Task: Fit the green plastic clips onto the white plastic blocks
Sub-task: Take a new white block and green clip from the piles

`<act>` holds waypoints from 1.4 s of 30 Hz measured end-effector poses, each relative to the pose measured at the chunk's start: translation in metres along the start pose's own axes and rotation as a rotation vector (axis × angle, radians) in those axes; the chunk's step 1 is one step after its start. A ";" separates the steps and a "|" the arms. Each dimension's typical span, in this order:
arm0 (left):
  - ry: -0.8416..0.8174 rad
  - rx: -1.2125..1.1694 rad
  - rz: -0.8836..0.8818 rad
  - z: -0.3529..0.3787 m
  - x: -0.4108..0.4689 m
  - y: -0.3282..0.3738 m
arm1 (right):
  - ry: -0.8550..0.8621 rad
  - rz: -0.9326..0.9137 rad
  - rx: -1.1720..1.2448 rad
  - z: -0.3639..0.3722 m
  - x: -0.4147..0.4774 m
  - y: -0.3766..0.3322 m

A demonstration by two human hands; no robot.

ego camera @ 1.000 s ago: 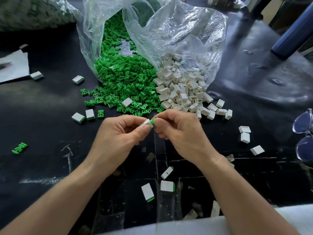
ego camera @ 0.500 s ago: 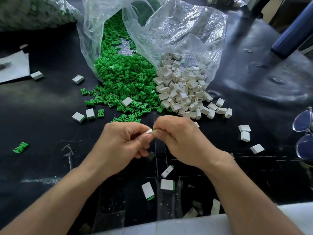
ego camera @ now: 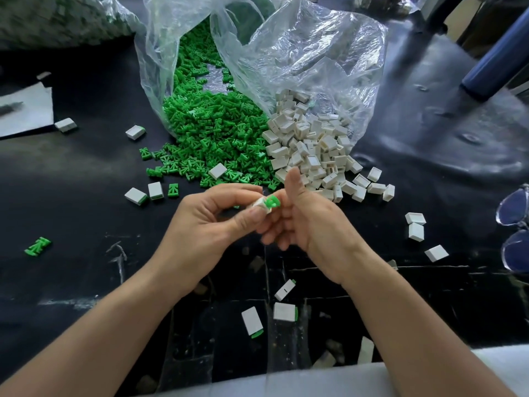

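My left hand pinches a small white block between thumb and fingers, and a green clip sticks out of the block's right end. My right hand is right beside it. Its thumb points up, off the clip, and its fingers curl loosely under the block. Behind the hands, a heap of green clips and a heap of white blocks spill from a clear plastic bag onto the black table.
Three blocks with clips fitted lie near the table's front edge. Loose blocks are scattered left and right. A stray clip lies far left. Glasses sit at the right edge, white paper at the left.
Both hands were pinched together, pressing the clip into the block. Now my right thumb has lifted off and the right hand has loosened, while the left hand keeps the block.
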State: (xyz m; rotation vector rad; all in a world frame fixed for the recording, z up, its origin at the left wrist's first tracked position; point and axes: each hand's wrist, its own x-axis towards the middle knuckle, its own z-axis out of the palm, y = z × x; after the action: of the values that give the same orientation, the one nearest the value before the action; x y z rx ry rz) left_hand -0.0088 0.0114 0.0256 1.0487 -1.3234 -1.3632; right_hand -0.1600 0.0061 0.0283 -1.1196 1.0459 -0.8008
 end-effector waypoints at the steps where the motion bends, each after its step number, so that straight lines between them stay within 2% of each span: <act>1: -0.024 -0.027 -0.002 0.001 0.000 0.000 | -0.066 0.036 0.065 0.003 0.000 0.001; 4: -0.078 -0.114 -0.014 0.003 -0.003 0.005 | -0.221 0.114 0.232 0.011 -0.001 0.000; 6: -0.073 -0.139 -0.018 0.003 -0.003 0.005 | -0.266 0.117 0.288 0.012 -0.001 -0.001; 11: -0.123 -0.156 0.002 0.004 -0.004 0.004 | -0.201 0.102 0.255 0.013 -0.003 0.000; 15: -0.163 -0.126 0.050 0.003 -0.003 0.002 | -0.138 0.105 0.103 0.015 -0.003 0.005; 22: -0.098 -0.101 0.008 0.004 -0.004 -0.001 | -0.059 0.077 0.063 0.021 -0.005 0.006; 31: -0.107 -0.121 -0.023 -0.001 -0.002 -0.002 | -0.115 0.115 0.146 0.014 -0.002 0.001; 42: -0.107 -0.160 -0.085 -0.003 -0.001 0.001 | -0.131 0.045 0.045 0.015 -0.003 0.004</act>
State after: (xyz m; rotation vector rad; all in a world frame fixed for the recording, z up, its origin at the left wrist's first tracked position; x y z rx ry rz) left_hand -0.0055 0.0120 0.0264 0.9435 -1.2349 -1.5804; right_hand -0.1472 0.0145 0.0270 -1.0921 0.9363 -0.7019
